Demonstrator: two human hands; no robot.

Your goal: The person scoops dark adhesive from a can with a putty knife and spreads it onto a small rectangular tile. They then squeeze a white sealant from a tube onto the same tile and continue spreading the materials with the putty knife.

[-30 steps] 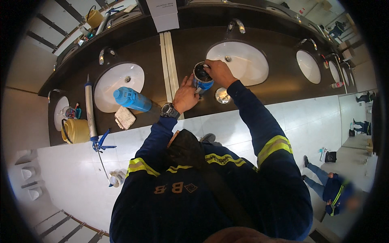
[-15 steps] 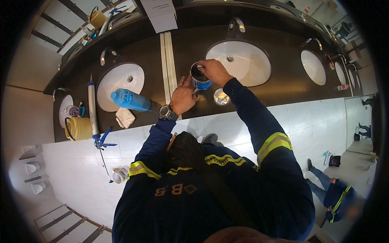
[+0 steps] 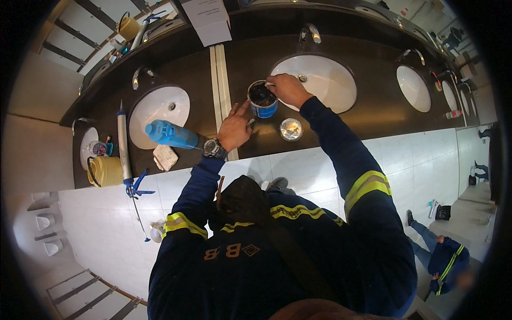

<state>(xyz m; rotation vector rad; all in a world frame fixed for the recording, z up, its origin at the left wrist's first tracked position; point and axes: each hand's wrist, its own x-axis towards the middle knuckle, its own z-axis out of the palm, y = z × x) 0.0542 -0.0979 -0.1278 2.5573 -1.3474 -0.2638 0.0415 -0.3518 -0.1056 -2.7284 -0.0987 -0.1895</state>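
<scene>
A blue can (image 3: 264, 110) stands on the dark countertop, its top off and dark material inside. Over its right rim is my right hand (image 3: 288, 90), the fingers pinched on a small pale piece (image 3: 269, 84) whose kind I cannot make out. My left hand (image 3: 235, 129) is to the can's left with its fingertips against the side. By its thumb a small pale tip (image 3: 250, 122) shows; the rest is hidden under the hand. A round silvery lid (image 3: 291, 129) lies on the counter just in front of the can.
Left of my hands are a blue bottle (image 3: 172, 134) lying down, a whitish sponge-like block (image 3: 165, 158), a caulking gun (image 3: 126, 154) jutting over the counter edge and a yellow bucket (image 3: 105, 171). Behind the can is a white sink (image 3: 328, 72). Another person (image 3: 448, 261) is at far right.
My right hand has come up out of the can's opening to its right rim, so the dark inside shows. My left hand has shifted slightly left, fingers still at the can.
</scene>
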